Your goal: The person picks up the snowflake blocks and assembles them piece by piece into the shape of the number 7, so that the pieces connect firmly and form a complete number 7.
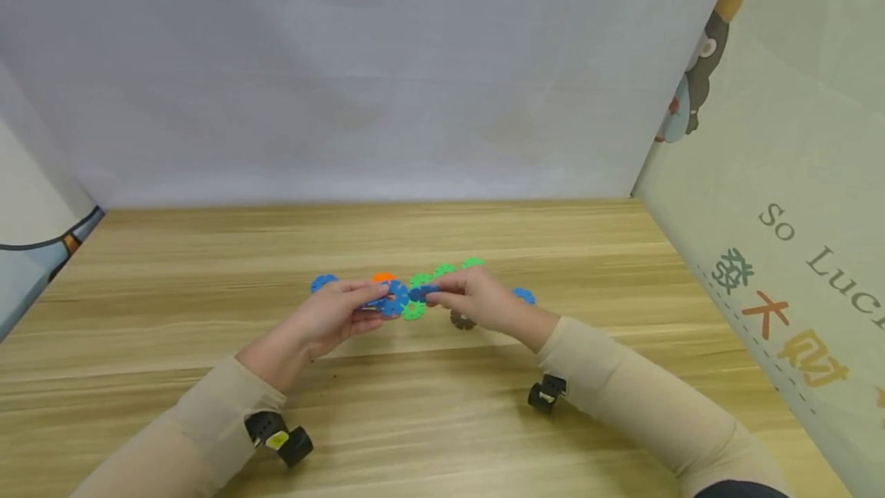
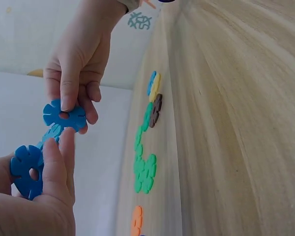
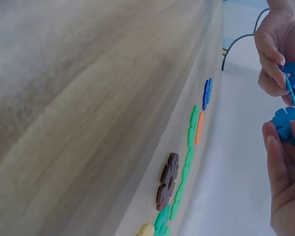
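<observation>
My left hand (image 1: 340, 315) grips a blue notched snowflake disc (image 2: 27, 172). A second, lighter blue disc (image 2: 51, 133) stands edge-on beside it; it appears joined to the first. Between thumb and fingers, my right hand (image 1: 484, 300) pinches another blue disc (image 2: 64, 115) by its rim. That disc meets the edge of the middle one; whether their notches interlock cannot be told. Both hands are raised above the table, with the blue pieces between them. In the right wrist view, the pinched disc (image 3: 286, 123) is partly covered by the thumb.
Green notched discs (image 1: 413, 310) lie on the wooden table (image 1: 429, 421) beneath the hands. Around them are an orange disc (image 1: 384, 278), a brown one (image 1: 462, 320), a yellow one (image 2: 155, 87) and blue ones (image 1: 323, 283). A pale wall (image 1: 359, 98) rises behind the table.
</observation>
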A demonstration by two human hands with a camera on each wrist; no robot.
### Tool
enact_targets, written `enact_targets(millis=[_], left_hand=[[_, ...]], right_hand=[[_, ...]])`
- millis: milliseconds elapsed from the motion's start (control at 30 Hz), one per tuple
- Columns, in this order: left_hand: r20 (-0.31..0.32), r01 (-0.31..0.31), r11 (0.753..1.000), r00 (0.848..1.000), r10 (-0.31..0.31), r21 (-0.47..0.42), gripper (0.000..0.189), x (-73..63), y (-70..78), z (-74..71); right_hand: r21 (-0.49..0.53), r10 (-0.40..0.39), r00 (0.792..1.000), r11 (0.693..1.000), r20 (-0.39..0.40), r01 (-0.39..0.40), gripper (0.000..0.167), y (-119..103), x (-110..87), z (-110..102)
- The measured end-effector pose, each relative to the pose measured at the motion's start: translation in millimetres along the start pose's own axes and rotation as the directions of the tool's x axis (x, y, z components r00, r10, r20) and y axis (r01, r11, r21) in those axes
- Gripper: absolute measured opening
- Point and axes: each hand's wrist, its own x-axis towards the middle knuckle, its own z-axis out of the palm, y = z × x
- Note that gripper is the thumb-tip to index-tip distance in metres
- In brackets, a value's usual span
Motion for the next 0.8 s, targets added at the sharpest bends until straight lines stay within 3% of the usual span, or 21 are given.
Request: enact_targets(millis=[100,200,267,333,433,500,633,800], left_hand=[[0.002,0.023,1.000,1.000,-0.023,0.015,0.036,0.7,-1.1,1.3],[0.006,0.037,0.999,0.999,-0.037,0.032,0.043,0.7,-2.5,2.7],[0.004,0.036,0.999,0.999,-0.036,0.020,0.042,1.0,-3.7,4.2],[0.011,0.025,1.000,1.000,-0.025,0.000,0.038,1.8,-5.2,5.3],[0.019,0.015,0.999,1.000,-0.014,-0.032,0.025,3.7,-7.2,6.9],[0.024,0.011,0.999,1.000,-0.010,-0.048,0.016,5.2,-8.4,7.6],[0.016,0.007,0.999,1.000,-0.006,-0.049,0.013,7.7,-8.8,9.6],[0.024,-0.007,0.998,1.000,0.008,-0.056,0.012,10.2,-9.2,11.1]], right_hand=[[-0.104,-0.082,0.997,0.991,0.000,0.082,0.020,1,-1.8,1],[-0.241,-0.201,0.980,0.950,0.011,0.197,0.022,2,-4.4,1],[-0.347,-0.286,0.958,0.896,0.025,0.276,0.024,2,-6.3,2],[-0.459,-0.360,0.932,0.822,0.040,0.337,0.025,3,-8.0,3],[-0.586,-0.444,0.894,0.709,0.060,0.392,0.026,4,-9.6,5],[-0.634,-0.490,0.870,0.655,0.060,0.412,0.025,5,-10.4,6],[-0.668,-0.562,0.826,0.600,0.040,0.440,0.022,8,-11.0,7],[-0.711,-0.615,0.787,0.537,0.037,0.453,0.019,12,-10.2,9]])
